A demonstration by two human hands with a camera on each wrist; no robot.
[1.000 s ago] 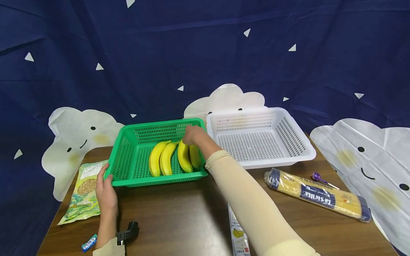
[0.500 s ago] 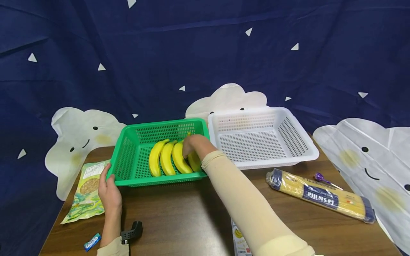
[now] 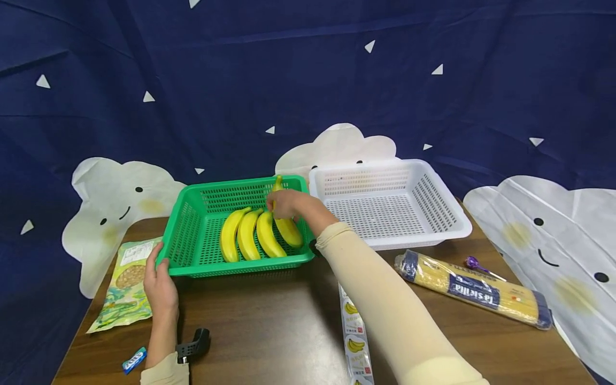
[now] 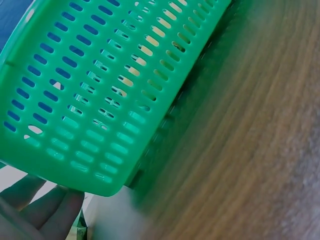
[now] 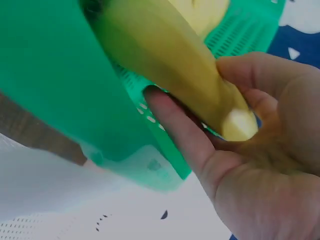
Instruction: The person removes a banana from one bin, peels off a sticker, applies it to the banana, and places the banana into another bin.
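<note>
A green basket (image 3: pixel 185 235) on the wooden table holds several yellow bananas side by side. My right hand (image 3: pixel 285 203) grips the rightmost banana (image 3: pixel 290 231) near its stem. That stem end is raised above the basket's back rim, and the other end lies on the basket floor. In the right wrist view my fingers (image 5: pixel 180 130) curl round the banana (image 5: pixel 165 60), over the green basket (image 5: pixel 45 75). My left hand (image 3: pixel 160 283) rests against the basket's front-left corner. The left wrist view shows its straight fingertips (image 4: pixel 47 210) under the green basket (image 4: pixel 100 90) rim.
An empty white basket (image 3: pixel 447 208) stands right of the green one. A spaghetti pack (image 3: pixel 471 291) and a purple lollipop (image 3: pixel 476 264) lie at the right. A snack bag (image 3: pixel 127 283) and a blue candy (image 3: pixel 133 360) lie at the left. A strip of banana labels (image 3: pixel 353 331) lies at the front.
My right hand has taken the rightmost banana by its stem end and tilted that end up above the rim. The left hand has stayed at the corner.
</note>
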